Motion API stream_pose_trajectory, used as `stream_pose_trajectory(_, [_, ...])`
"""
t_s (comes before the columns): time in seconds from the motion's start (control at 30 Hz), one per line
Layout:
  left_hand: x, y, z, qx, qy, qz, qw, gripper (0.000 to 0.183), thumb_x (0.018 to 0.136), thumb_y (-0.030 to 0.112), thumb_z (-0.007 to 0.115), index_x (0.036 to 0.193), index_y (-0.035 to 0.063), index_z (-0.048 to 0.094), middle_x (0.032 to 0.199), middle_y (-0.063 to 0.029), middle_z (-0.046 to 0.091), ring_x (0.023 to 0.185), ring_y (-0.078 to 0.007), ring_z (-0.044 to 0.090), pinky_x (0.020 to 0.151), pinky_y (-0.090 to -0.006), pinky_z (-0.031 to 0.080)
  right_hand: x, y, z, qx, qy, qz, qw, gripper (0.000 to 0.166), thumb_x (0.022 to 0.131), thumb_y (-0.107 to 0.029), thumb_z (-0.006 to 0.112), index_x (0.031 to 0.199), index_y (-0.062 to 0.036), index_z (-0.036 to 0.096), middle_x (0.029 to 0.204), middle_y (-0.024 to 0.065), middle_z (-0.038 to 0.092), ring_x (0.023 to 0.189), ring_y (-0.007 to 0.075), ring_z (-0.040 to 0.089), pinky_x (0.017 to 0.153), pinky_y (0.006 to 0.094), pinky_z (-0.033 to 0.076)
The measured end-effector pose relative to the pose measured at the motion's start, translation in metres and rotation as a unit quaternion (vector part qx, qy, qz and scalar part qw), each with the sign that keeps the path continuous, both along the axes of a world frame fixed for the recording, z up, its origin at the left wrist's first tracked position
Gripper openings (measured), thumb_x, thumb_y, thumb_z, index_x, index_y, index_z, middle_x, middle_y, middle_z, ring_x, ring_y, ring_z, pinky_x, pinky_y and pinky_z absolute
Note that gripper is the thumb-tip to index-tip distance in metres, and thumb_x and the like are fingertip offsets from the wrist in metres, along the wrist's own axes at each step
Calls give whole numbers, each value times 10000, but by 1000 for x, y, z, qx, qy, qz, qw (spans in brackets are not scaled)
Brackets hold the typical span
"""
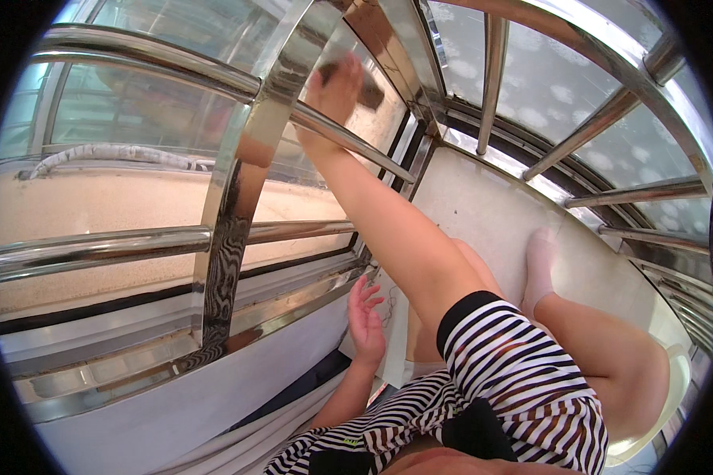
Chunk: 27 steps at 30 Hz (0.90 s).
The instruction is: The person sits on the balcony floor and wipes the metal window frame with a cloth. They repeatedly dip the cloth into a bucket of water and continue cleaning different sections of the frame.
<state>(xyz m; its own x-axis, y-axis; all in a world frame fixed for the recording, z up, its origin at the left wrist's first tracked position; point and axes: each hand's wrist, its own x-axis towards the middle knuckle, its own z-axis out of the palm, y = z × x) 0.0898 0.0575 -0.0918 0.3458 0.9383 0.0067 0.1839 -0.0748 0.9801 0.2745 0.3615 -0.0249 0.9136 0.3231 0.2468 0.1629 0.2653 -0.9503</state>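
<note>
My right hand (340,89) reaches far out past the steel rail (350,142) at the upper middle. It is blurred, with a dark brownish pad or cloth (371,95) under it, against or close to the window glass (309,157). What exactly the pad is cannot be made out. Low in the middle, my left hand (366,323) is raised beside the lower window frame (309,303), palm partly turned up. Its fingers are a little apart and hold nothing.
A thick upright steel post (237,196) stands left of my arm. More steel bars (492,83) curve along the right, before spotted glass (552,89). My sock-covered foot (539,261) rests on a pale ledge (481,184). A wrapped pipe (119,154) lies beyond the glass; a curtain (255,418) hangs lower left.
</note>
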Motion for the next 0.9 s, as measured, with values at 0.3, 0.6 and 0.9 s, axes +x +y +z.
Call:
stream_pose_trajectory(0.3, [-3, -10, -8, -34, -3, -7, 999, 605, 977, 318, 474, 1457, 2, 285, 1473, -168, 376, 1178, -249, 524, 952, -379, 450, -31, -82, 47, 30, -138, 428, 893, 605, 889, -317, 582, 1405, -54, 408, 1456, 183, 366, 1364, 353, 310, 1138, 378, 240])
stream_pose_trajectory(0.6, [0, -3, -2, -36, -23, -10, 999, 626, 978, 350, 487, 1457, 0, 287, 1462, -168, 392, 1150, -246, 546, 938, -371, 453, 11, -7, 34, 63, -134, 52, 988, 458, 924, -174, 506, 1366, -68, 443, 1401, 208, 416, 1343, 364, 340, 1143, 459, 223])
stream_pose_trajectory(0.9, [12, -3, -4, -41, -42, -51, 997, 521, 960, 107, 434, 1454, 8, 301, 1441, -168, 418, 1136, -239, 562, 941, -363, 452, -21, -105, -35, 5, -328, 254, 910, 341, 794, -47, 610, 1135, -39, 628, 1323, 130, 552, 1232, 339, 491, 999, 442, 428])
